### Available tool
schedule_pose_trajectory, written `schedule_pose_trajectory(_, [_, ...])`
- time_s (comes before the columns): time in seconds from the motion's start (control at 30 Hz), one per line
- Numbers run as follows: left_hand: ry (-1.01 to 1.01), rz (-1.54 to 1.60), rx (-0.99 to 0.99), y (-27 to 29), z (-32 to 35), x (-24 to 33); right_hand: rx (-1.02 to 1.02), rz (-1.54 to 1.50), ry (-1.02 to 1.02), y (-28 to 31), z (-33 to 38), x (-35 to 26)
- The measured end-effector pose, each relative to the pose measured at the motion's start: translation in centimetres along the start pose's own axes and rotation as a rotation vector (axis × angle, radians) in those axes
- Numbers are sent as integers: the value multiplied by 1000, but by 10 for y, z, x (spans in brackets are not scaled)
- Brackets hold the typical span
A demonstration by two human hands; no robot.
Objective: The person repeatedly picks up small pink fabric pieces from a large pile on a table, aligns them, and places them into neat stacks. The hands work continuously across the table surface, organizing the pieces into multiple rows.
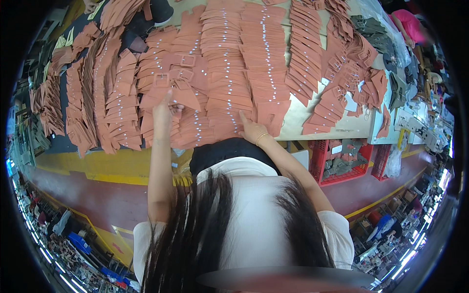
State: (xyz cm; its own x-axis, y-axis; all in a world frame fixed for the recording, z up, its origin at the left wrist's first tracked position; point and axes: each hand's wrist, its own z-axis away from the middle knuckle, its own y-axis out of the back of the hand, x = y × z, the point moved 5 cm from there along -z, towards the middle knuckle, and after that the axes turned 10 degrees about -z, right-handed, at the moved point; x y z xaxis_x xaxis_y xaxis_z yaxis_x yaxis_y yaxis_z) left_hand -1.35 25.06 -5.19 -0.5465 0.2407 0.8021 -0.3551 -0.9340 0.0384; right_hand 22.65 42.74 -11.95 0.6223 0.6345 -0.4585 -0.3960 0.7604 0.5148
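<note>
My left hand (166, 107) is closed, its fingers pinching a salmon-coloured fabric belt piece (190, 100) near a square covered buckle (161, 79). A second buckled piece (187, 60) lies just beyond it on the pile. My right hand (253, 131) rests at the near end of a long row of overlapping salmon fabric pieces (228, 83), index finger stretched out over them and nothing visible in its grasp. Small white stickers run down the middle of that row. Beside it lies another stickered row (266, 58).
More salmon rows cover the table (342, 128) to the left (117, 102) and right. Buckled pieces (342, 63) are heaped at the right, near dark green pieces (373, 29). A red crate (320, 168) with bundles stands below the table edge. Another person's pink sleeve (410, 24) shows far right.
</note>
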Motion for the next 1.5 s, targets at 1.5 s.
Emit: schedule_pose_trajectory(1.5, [57, 793, 84, 124, -40, -81, 302, 181, 497, 92, -184, -193])
